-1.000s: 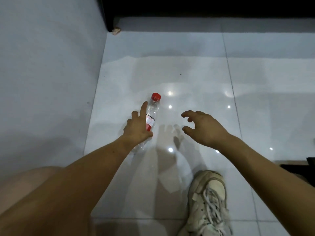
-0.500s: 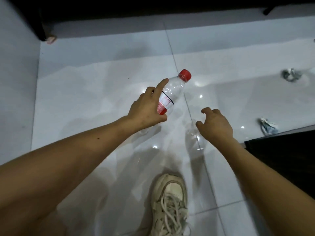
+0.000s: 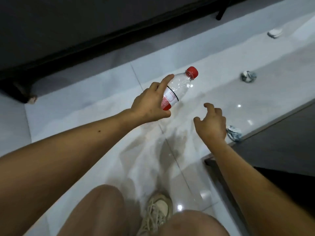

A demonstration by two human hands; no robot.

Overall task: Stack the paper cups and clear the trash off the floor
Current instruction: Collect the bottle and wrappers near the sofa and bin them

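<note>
My left hand (image 3: 150, 103) grips a clear plastic bottle (image 3: 180, 87) with a red cap and a red-and-white label, held above the white tiled floor with the cap pointing up and right. My right hand (image 3: 211, 123) hovers to the right of it, fingers loosely curled, holding nothing. A crumpled paper wad (image 3: 234, 133) lies on the floor just right of my right hand. A second wad (image 3: 248, 76) lies farther back, and a third pale piece (image 3: 274, 33) sits at the far right. No paper cups are in view.
Dark furniture (image 3: 68, 31) with a leg (image 3: 25, 96) runs along the back. A dark low surface (image 3: 281, 142) borders the floor on the right. My knees and a beige sneaker (image 3: 158, 212) fill the bottom of the view.
My left hand lifted the bottle off the floor and carried it up. The view swung right, bringing the paper wads and the dark surface into sight. My right hand stayed empty.
</note>
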